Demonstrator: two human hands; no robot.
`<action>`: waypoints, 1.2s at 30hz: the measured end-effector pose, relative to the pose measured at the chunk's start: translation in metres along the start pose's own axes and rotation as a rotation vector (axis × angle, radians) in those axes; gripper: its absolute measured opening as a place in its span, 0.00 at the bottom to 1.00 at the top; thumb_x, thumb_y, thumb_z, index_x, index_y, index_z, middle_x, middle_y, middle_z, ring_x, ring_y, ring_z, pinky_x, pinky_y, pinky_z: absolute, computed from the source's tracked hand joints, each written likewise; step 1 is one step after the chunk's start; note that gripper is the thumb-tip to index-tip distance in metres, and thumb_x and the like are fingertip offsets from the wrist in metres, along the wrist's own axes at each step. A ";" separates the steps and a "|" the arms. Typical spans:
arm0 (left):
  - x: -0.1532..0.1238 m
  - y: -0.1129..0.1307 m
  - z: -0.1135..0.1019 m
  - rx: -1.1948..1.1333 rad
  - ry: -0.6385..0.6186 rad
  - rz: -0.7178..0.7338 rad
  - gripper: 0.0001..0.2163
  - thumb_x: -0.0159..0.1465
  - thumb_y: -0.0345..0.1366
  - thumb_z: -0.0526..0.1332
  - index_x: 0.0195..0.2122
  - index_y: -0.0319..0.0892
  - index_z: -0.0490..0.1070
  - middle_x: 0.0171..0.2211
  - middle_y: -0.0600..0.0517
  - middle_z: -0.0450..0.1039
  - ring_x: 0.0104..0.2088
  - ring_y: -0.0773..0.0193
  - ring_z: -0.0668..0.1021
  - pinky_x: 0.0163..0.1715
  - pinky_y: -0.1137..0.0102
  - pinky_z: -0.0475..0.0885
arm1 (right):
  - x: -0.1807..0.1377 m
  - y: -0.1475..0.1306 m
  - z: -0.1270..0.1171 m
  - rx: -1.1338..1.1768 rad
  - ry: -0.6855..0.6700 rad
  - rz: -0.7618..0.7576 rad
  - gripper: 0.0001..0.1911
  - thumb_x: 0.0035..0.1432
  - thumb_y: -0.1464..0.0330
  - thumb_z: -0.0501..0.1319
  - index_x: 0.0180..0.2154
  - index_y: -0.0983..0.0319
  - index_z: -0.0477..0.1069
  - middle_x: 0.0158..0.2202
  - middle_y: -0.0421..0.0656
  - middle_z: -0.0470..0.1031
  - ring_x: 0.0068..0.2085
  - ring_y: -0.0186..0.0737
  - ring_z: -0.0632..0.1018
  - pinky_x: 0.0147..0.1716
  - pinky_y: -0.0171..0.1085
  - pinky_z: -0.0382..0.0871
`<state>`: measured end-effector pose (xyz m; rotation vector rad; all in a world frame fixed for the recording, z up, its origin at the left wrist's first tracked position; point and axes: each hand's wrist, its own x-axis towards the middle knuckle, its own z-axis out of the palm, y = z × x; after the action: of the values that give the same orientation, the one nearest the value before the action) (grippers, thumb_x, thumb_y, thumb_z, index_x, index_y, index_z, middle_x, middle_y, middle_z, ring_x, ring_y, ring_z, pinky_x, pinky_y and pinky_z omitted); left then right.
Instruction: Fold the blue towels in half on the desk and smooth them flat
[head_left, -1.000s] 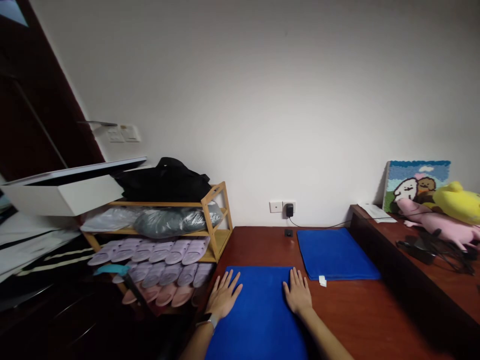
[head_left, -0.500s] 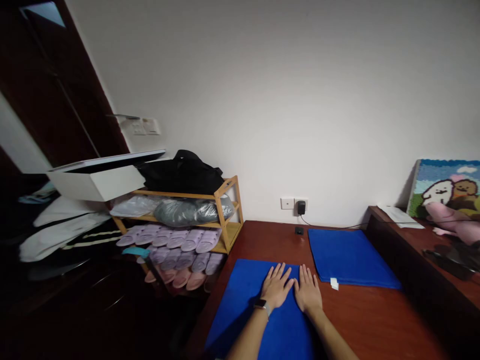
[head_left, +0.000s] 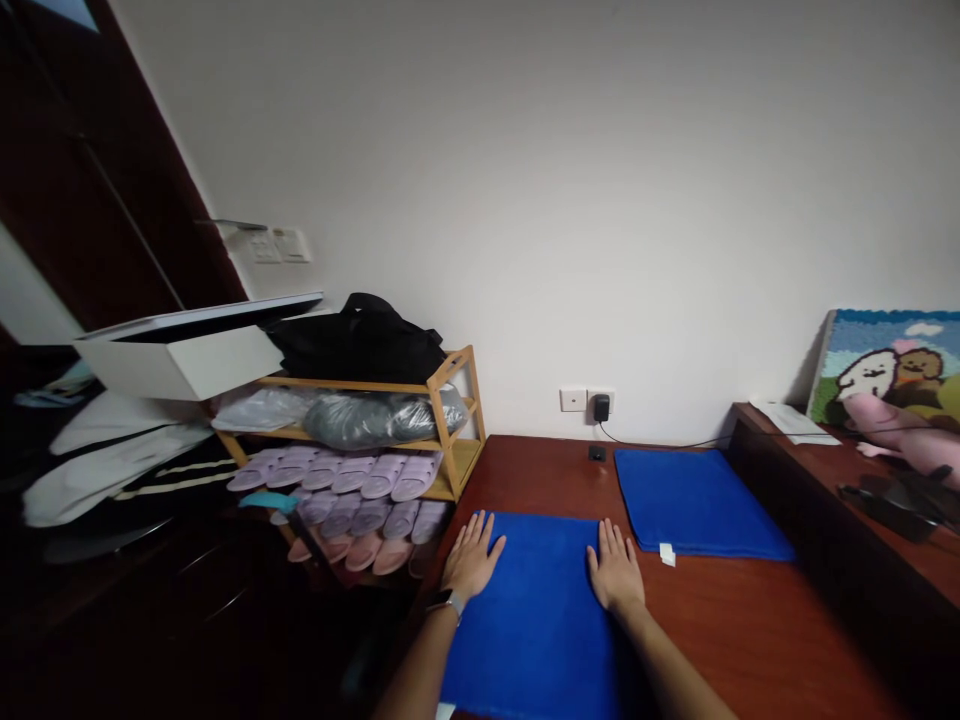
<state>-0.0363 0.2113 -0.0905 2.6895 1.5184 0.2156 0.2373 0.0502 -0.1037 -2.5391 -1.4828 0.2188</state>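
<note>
A blue towel [head_left: 536,620] lies flat on the reddish-brown table [head_left: 720,620] in front of me. My left hand [head_left: 471,560] rests palm down on the towel's far left corner, fingers spread; a watch sits on that wrist. My right hand [head_left: 615,570] lies flat on the towel's far right edge, fingers stretched out. A second blue towel [head_left: 697,503], folded with a small white tag at its near corner, lies just beyond and to the right.
A wooden shoe rack [head_left: 442,440] with several purple and pink slippers and a black bag [head_left: 360,340] stands at the left. A wall socket with a charger [head_left: 601,407] is behind. A raised wooden ledge [head_left: 795,500] at right carries a picture, plush toy and cables.
Half a second ago both hands lay side by side at the towel's far middle. My left hand has since slid left to the corner; the right hand has stayed near its place.
</note>
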 end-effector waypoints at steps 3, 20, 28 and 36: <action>0.002 0.005 -0.004 0.012 0.021 -0.008 0.34 0.72 0.55 0.41 0.71 0.38 0.54 0.72 0.40 0.53 0.72 0.50 0.56 0.70 0.51 0.51 | -0.001 -0.002 -0.004 0.005 -0.013 0.002 0.38 0.69 0.53 0.33 0.73 0.67 0.38 0.75 0.40 0.38 0.75 0.41 0.43 0.72 0.45 0.33; -0.005 0.112 0.023 -0.076 0.018 0.172 0.32 0.73 0.54 0.38 0.72 0.43 0.52 0.73 0.45 0.52 0.73 0.53 0.55 0.71 0.52 0.51 | -0.002 -0.002 -0.012 0.022 -0.024 -0.004 0.37 0.70 0.55 0.33 0.72 0.68 0.37 0.75 0.42 0.37 0.75 0.41 0.42 0.72 0.45 0.32; -0.033 -0.004 0.015 0.021 0.082 -0.042 0.35 0.72 0.57 0.39 0.72 0.37 0.51 0.73 0.42 0.49 0.73 0.52 0.54 0.70 0.53 0.53 | -0.003 -0.003 -0.013 0.017 -0.039 0.004 0.38 0.70 0.54 0.34 0.73 0.67 0.38 0.75 0.41 0.37 0.75 0.41 0.42 0.72 0.46 0.33; -0.033 0.007 0.013 0.005 0.092 -0.042 0.37 0.72 0.58 0.39 0.72 0.35 0.52 0.73 0.41 0.49 0.73 0.52 0.55 0.70 0.54 0.53 | -0.036 -0.009 -0.018 0.020 0.001 -0.008 0.36 0.70 0.55 0.33 0.73 0.66 0.38 0.75 0.41 0.37 0.75 0.42 0.42 0.72 0.46 0.36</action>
<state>-0.0452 0.1797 -0.1053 2.6833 1.6000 0.3392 0.2162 0.0216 -0.0831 -2.5170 -1.4824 0.2307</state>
